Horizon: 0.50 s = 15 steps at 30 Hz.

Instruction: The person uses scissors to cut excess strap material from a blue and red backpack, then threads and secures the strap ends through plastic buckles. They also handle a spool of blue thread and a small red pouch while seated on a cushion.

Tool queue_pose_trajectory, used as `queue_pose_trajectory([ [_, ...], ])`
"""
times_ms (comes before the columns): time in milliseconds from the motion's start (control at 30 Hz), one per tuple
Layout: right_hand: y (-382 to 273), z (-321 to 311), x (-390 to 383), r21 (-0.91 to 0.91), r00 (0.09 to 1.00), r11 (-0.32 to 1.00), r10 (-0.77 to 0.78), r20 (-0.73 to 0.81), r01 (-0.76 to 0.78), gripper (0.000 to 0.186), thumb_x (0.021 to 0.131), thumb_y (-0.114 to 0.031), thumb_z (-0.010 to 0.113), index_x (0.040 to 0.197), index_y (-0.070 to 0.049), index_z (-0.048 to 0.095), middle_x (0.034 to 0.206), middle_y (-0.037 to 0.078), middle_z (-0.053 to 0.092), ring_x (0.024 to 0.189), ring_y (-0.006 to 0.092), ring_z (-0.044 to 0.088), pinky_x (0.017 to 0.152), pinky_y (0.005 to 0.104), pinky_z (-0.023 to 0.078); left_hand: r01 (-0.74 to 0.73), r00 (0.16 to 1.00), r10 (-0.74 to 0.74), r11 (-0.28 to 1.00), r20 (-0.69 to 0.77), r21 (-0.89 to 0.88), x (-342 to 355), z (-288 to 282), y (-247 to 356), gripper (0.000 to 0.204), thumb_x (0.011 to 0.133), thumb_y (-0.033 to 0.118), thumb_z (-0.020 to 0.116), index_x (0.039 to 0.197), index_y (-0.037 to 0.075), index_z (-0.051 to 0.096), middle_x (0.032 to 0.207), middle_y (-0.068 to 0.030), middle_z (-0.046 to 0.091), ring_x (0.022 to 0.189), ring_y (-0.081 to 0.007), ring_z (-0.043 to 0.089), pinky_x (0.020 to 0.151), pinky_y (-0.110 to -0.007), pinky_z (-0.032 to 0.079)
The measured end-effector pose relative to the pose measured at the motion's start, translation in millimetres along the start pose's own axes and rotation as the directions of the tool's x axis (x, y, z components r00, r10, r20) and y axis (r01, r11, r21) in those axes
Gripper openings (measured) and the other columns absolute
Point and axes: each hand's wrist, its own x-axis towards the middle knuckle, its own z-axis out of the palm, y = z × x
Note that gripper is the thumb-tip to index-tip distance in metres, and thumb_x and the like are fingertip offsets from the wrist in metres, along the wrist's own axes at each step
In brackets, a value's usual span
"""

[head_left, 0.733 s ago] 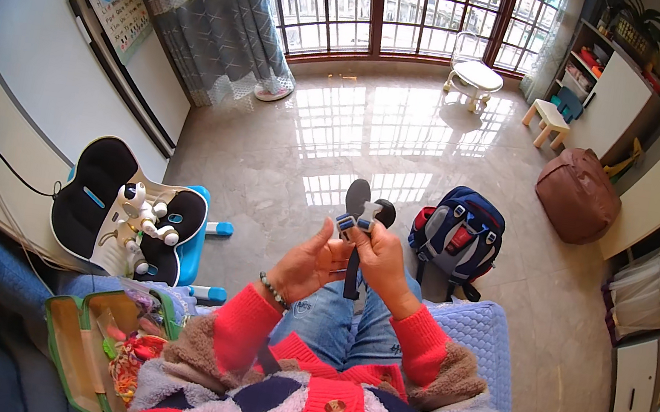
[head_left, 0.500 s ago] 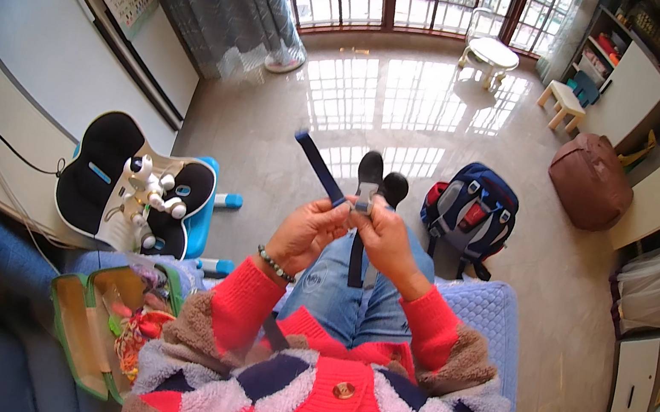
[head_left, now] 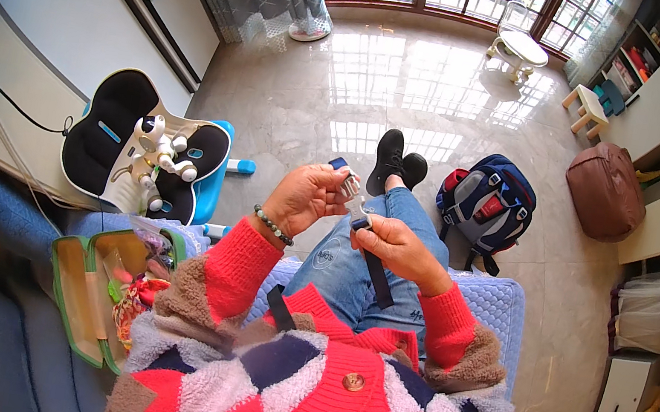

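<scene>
Head view: near the centre, two small buckle pieces are held in the air over blue jeans [head_left: 331,262]. The upper clip [head_left: 352,184] is pinched between thumb and fingers by the left grip [head_left: 304,194], and a blue strap end [head_left: 338,163] is pointed towards ten o'clock. The lower clip [head_left: 363,221] is pinched by the right grip [head_left: 398,248], from which a dark strap [head_left: 378,281] is hung towards five o'clock. Both grips are thus narrow and filled. The clips are held close and turned inward, apparently so that their ends can be seen and faced together; whether they touch cannot be told. The red-cuffed sleeves [head_left: 246,257] are angled in from about eight and four o'clock, with elbows bent outward; a beaded bracelet [head_left: 274,228] is worn on the left wrist. Towards three o'clock, a backpack [head_left: 487,203] is set on the floor [head_left: 275,115], seemingly clear of the work.
</scene>
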Motion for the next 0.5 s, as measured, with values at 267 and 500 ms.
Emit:
queue_pose_trajectory([
  [267,-3.5,-2.3,-1.1,-0.065,0.998,0.996,-0.056,-0.034,0.054,0.024,0.099,-0.022,0.05,0.089,-0.001,0.059,0.076,0.001,0.051,0.071,0.0078,0.046,0.064,0.0245,0.039,0.011,0.998,-0.012,1.0,0.064,0.019,-7.5,11.1,5.2,0.023,0.096,0.02,0.054,0.105,0.001,0.063,0.087,-0.0041,0.065,0.08,-0.0116,0.062,0.072,-0.031,0.052],
  [500,0.3,18.5,1.4,-0.135,0.923,0.99,-0.076,-0.378,0.026,0.027,0.101,-0.022,0.048,0.091,0.0,0.061,0.069,0.001,0.052,0.063,0.0068,0.048,0.058,0.0225,0.039,-0.091,0.993,0.092,0.996,-0.074,0.021,-8.0,15.2,0.2,0.022,0.097,0.02,0.053,0.104,0.002,0.063,0.087,-0.0043,0.065,0.079,-0.0127,0.063,0.074,-0.032,0.054],
])
